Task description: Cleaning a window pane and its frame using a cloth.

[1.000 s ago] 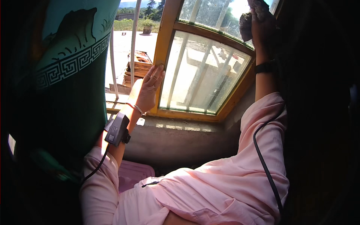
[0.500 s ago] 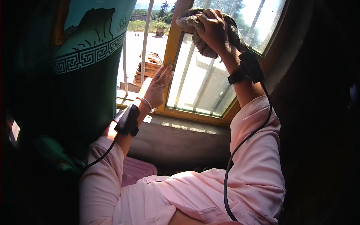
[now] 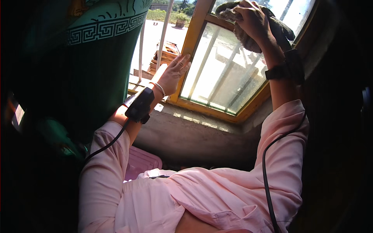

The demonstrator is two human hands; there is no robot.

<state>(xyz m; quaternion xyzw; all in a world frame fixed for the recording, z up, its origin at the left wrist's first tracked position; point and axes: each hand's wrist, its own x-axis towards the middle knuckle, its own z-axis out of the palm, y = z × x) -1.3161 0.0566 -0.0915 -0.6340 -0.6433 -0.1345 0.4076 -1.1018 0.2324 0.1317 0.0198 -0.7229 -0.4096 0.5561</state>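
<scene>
My right hand (image 3: 254, 25) is closed on a bunched grey-brown cloth (image 3: 248, 42), held against the window near its wooden crossbar. The cloth hangs over the top of the lower glass pane (image 3: 217, 73), and part of it is hidden behind the hand. My left hand (image 3: 175, 75) rests on the left upright of the yellow-brown window frame (image 3: 191, 37), its fingers stretched out and lying flat on the wood. A light-coloured bangle (image 3: 158, 88) circles that wrist.
A large green vessel-like object (image 3: 103, 58) with a key-pattern band stands close on the left. Pale bars (image 3: 164, 31) cross the opening beside the frame. Below is a concrete sill (image 3: 186, 136) and a pink plastic lid or box (image 3: 143, 161). Cables run from dark wrist devices (image 3: 140, 105).
My right hand has slid the cloth rightward along the crossbar. The left hand keeps its place on the frame. The whole view has shifted, so the window sits farther right and higher.
</scene>
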